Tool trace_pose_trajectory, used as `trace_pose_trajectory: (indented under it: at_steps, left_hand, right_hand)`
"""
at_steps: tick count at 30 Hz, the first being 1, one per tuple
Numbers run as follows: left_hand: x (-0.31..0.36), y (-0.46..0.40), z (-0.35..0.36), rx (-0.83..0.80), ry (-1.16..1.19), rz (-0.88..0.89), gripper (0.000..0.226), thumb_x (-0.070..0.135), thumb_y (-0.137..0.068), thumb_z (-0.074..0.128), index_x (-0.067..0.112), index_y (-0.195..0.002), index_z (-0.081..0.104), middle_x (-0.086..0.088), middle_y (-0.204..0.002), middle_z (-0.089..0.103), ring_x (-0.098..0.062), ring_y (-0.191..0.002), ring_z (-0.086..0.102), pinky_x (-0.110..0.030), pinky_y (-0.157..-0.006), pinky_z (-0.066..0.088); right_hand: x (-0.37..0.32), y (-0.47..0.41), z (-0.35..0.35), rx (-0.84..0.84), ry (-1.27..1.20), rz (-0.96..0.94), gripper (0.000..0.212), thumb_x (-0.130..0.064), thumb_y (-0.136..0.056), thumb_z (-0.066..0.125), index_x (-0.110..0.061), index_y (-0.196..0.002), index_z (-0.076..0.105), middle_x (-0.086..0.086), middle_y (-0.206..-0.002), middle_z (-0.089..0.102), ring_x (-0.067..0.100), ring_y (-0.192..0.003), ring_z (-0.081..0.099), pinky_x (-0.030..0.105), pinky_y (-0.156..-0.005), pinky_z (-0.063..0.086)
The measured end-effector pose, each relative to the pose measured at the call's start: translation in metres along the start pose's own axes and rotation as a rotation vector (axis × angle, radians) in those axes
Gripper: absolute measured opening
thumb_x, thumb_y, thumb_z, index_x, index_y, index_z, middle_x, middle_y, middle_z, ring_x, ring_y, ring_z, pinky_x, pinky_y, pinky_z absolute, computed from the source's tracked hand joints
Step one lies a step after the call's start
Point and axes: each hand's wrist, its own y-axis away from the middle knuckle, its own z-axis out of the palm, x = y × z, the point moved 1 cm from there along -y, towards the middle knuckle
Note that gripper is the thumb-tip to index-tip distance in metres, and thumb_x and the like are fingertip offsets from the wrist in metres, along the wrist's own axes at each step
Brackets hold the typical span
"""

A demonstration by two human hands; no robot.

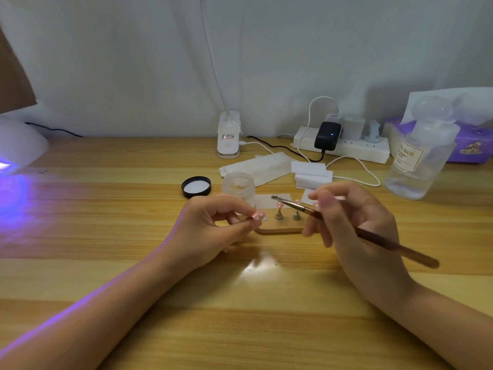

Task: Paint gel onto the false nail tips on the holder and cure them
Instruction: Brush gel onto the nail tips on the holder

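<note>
While pinching a pink, white-dotted false nail tip [258, 215] between thumb and curled fingers, left hand [213, 225] resting on the wooden table [106, 209], just left of the wooden holder [280, 229]. Right hand [354, 217] gripping a brown gel brush [346, 228], fingers curled round the handle, bristle end above the holder. Two more tips on small metal stands [279, 214] upright on the holder. Open gel jar [239, 186] behind, black lid [196, 186] beside it. Curing lamp [18, 145] glowing violet at far left, well apart.
</note>
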Motion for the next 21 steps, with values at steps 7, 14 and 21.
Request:
trace_pose_trajectory:
  at_steps: [7,14,21]
  left_hand:
    - [-0.0029,-0.0004,0.0004,0.0,-0.031,0.058,0.007,0.023,-0.071,0.07,0.017,-0.075,0.072,0.001,-0.069,0.062,-0.009,-0.049,0.049,-0.019,-0.04,0.045]
    - [-0.0069,-0.0008,-0.0013,0.005,-0.027,0.066,0.006,0.023,-0.071,0.071,0.026,-0.076,0.072,0.005,-0.07,0.06,-0.005,-0.053,0.049,-0.018,-0.039,0.044]
    - [-0.0061,0.0002,-0.0014,0.006,-0.029,0.061,0.005,0.025,-0.07,0.071,0.025,-0.075,0.072,0.001,-0.069,0.06,-0.007,-0.052,0.049,-0.02,-0.037,0.044]
  right_hand:
    - [-0.0025,-0.0007,0.0033,-0.103,0.251,-0.19,0.018,-0.028,-0.081,0.058,-0.012,-0.077,0.067,-0.002,-0.069,0.064,0.014,-0.061,0.059,0.032,-0.052,0.047]
    - [-0.0007,-0.0006,0.0046,-0.139,0.275,-0.236,0.03,-0.033,-0.093,0.04,-0.022,-0.074,0.06,-0.012,-0.065,0.056,0.001,-0.062,0.053,0.016,-0.057,0.041]
    - [0.0039,0.0029,0.0037,-0.168,0.232,-0.292,0.056,-0.041,-0.097,0.029,-0.011,-0.068,0.066,-0.002,-0.058,0.059,0.0,-0.059,0.055,0.009,-0.06,0.039]
